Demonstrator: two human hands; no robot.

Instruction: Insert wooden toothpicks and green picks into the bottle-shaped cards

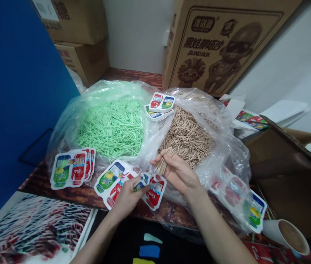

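In my left hand (128, 196) is a bottle-shaped printed card (156, 193), pinched by its green and blue part with the red cola part jutting out to the right. My right hand (182, 175) has its fingers closed round a small bundle of thin brown sticks (164, 163), close above the card. Behind that hand lies a clear plastic bag (226, 135) with a heap of brown sticks (185, 135). To its left, light-green sticks (111, 128) fill another open bag. More cards (108, 179) lie just beyond my left hand, partly covered by it.
A stack of cards (69, 169) sits at the left, and two or more cards (162, 102) rest between the bags. At the right are a paper cup (287, 236) of brown liquid and an open carton (289, 176). A large printed box (221, 47) stands behind.
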